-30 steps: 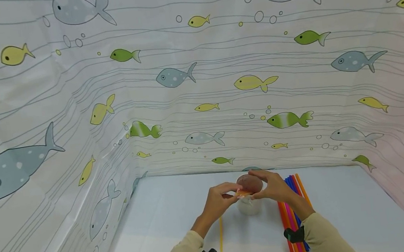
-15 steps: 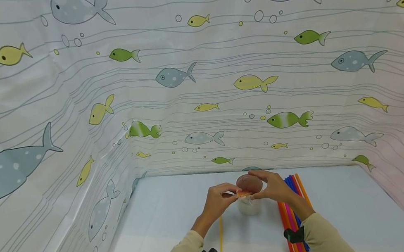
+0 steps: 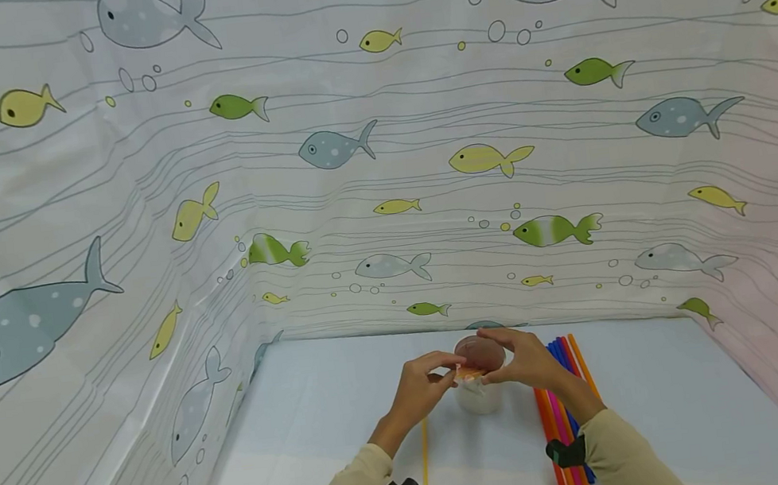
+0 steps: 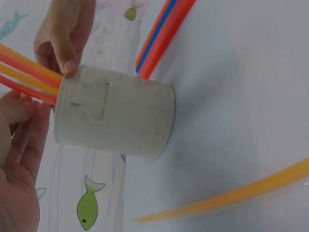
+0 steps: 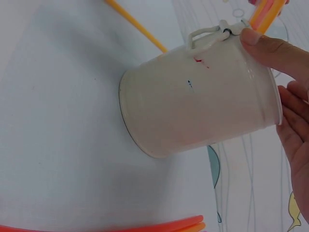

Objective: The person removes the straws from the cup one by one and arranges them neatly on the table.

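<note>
Between both hands a cream-white metal can (image 3: 480,400) stands on the table, its round mouth reddish brown inside. Several orange, yellow and red drinking straws (image 4: 29,71) jut from that mouth in the left wrist view. Their ends are between the thumb and fingers of my left hand (image 3: 414,388), which pinches them close at the rim. My right hand (image 3: 534,360) grips the rim from the other side, thumb (image 5: 275,51) on the near edge and fingers round the far part. A wire clasp (image 5: 227,30) sits by the thumb.
More straws (image 3: 553,436), red, orange, pink and blue, lie in a bunch under the right forearm. One yellow straw (image 3: 425,458) lies alone beside the left forearm. A fish-patterned sheet (image 3: 431,230) hangs round the white table's (image 3: 329,409) back and sides.
The straw ends at my left fingertips shift slightly beside the can's rim. Both hands stay in nearly the same place.
</note>
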{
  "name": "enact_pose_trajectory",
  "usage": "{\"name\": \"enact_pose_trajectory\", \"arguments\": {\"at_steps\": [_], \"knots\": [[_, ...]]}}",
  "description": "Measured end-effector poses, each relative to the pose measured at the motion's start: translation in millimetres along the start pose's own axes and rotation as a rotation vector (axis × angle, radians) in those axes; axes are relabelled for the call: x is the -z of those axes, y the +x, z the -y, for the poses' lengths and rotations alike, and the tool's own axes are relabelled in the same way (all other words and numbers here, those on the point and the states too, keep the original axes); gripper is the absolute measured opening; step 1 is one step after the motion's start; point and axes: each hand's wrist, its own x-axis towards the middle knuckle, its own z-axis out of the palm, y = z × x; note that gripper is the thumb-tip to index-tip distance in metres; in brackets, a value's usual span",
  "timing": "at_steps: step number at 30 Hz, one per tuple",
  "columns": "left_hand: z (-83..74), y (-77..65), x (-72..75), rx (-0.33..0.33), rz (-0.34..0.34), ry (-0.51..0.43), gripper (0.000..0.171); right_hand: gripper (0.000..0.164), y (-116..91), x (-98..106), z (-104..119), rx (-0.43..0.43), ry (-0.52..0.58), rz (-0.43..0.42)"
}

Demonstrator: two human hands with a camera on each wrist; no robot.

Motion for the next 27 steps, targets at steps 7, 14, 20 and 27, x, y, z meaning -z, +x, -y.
{"name": "enact_pose_trajectory", "arguments": {"at_steps": [7, 14, 20, 27], "knots": [[3.0, 2.5, -0.9, 0.003, 0.021, -0.008, 0.024, 0.083, 2, 0, 0, -0.005, -0.014, -0.005], [-3.4, 4.3, -1.9, -0.013, 0.039, 0.008, 0.023, 0.084, 1, 0, -1, 0.008, -0.023, -0.002], [-7.6, 3.7, -3.1, -0.01, 0.029, 0.012, 0.019, 0.085, 0, 0, -2, 0.006, -0.025, -0.001], [-8.2, 3.8, -3.9, 0.025, 0.031, 0.002, 0.014, 0.085, 0, -1, -1, -0.007, -0.026, -0.005]]}}
